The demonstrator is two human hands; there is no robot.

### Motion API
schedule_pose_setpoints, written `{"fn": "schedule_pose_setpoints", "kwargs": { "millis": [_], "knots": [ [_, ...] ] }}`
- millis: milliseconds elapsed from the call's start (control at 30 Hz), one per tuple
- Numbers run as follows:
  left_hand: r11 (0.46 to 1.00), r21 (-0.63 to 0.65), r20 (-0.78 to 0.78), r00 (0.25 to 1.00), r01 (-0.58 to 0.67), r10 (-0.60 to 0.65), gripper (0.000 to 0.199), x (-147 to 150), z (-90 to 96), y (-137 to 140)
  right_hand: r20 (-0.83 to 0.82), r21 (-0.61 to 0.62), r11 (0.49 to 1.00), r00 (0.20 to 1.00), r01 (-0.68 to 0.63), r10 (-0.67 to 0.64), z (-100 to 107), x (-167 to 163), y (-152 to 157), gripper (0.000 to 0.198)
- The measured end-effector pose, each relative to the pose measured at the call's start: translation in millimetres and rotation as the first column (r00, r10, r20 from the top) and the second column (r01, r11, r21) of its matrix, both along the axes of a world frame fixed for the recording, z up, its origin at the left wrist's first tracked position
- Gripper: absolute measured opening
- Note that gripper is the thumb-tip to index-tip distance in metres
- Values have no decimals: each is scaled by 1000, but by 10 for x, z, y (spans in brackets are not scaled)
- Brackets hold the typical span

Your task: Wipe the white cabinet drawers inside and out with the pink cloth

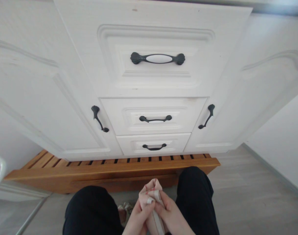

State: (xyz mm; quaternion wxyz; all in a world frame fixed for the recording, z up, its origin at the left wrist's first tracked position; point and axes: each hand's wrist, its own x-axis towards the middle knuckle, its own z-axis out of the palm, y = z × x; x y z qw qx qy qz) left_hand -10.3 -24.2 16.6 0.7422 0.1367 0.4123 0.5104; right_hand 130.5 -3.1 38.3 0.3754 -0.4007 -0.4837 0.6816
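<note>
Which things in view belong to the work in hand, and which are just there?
In the work:
pale pink cloth, with red marks
left hand and right hand, both gripping it

Just there:
white cabinet
slatted wooden base

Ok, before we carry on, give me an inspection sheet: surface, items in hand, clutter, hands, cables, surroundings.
Surface: slatted wooden platform along the foot of a white cabinet.
Items in hand: pale bundle, seemingly cloth, with red marks.
Clutter: curved white tube, cut off at the left edge.
Hands: left hand and right hand both grip the bundle between dark-trousered knees.
Cables: nothing seen.
Surroundings: five dark handles, greyish floor, pale wall.
</note>
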Motion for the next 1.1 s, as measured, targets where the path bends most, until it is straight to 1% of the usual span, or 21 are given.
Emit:
{"fn": "schedule_pose_setpoints", "kwargs": {
  "millis": [167, 233, 300, 333, 400, 433, 467, 500, 533, 567, 600, 633, 667, 733, 767, 833, 867, 933, 1000, 1033, 1100],
  "knots": [
    [993, -49, -52, 993, -109, 107, 63, 54, -97, 15, 127, 24, 998, 990, 57, -60, -3, -128, -13, 41],
    [981, -113, -84, 986, -155, 146, 69, 53, -74, 53, 184, 48, 997, 981, 53, -61, -6, -156, -33, 38],
    [975, -137, -101, 981, -176, 163, 70, 23, 2, 101, 281, 60, 996, 957, 61, -75, -34, -128, -45, 36],
    [975, -125, -104, 980, -183, 171, 67, 1, 51, 123, 340, 78, 993, 933, 93, -114, -60, -88, -43, 38],
    [976, -85, -102, 976, -200, 191, 59, -44, 146, 157, 421, 167, 962, 867, 214, -266, -127, 35, -22, 41],
    [974, -75, -101, 974, -212, 204, 55, -60, 182, 169, 415, 215, 937, 843, 277, -344, -161, 109, -5, 43],
    [972, -82, -98, 972, -222, 214, 54, -67, 208, 177, 373, 224, 925, 850, 307, -373, -192, 183, 13, 51],
    [971, -95, -86, 974, -219, 211, 54, -65, 224, 183, 301, 186, 937, 891, 295, -340, -216, 249, 30, 64],
    [973, -105, -71, 977, -207, 201, 54, -55, 230, 187, 209, 111, 964, 943, 240, -259, -231, 303, 44, 76],
    [975, -106, -61, 980, -194, 188, 54, -38, 228, 190, 106, 32, 989, 983, 145, -148, -238, 338, 53, 84],
    [979, -100, -64, 983, -179, 173, 55, -17, 221, 192, 12, -22, 999, 999, 38, -37, -237, 354, 57, 88],
    [983, -89, -79, 984, -164, 157, 56, 4, 210, 193, -61, -43, 998, 997, -54, 52, -230, 349, 58, 90],
    [986, -74, -106, 985, -148, 140, 57, 21, 199, 193, -113, -37, 993, 988, -112, 107, -218, 327, 57, 91],
    [991, -37, -166, 979, -127, 119, 57, 38, 179, 191, -165, -14, 990, 977, -137, 133, -182, 245, 52, 88],
    [993, -21, -180, 977, -116, 111, 57, 38, 171, 190, -162, -18, 992, 980, -124, 119, -161, 197, 48, 82],
    [994, -4, -163, 981, -105, 103, 56, 25, 162, 188, -86, -16, 998, 995, -56, 54, -121, 111, 38, 65],
    [995, -1, -137, 985, -103, 102, 55, 16, 156, 188, -13, 10, 1000, 1000, -18, 19, -113, 80, 29, 60],
    [994, -10, -81, 991, -105, 104, 56, 2, 138, 193, 172, 112, 993, 984, 27, -46, -156, 40, -3, 62],
    [988, -32, -63, 987, -149, 147, 54, -1, 103, 204, 368, 258, 966, 921, 32, -128, -316, 7, -53, 67],
    [982, -39, -67, 981, -186, 183, 53, 3, 81, 211, 456, 345, 938, 871, 20, -186, -445, -14, -82, 69],
    [967, -32, -84, 964, -255, 251, 49, 22, 38, 229, 559, 530, 848, 762, -24, -328, -766, -77, -138, 74]
  ]
}}
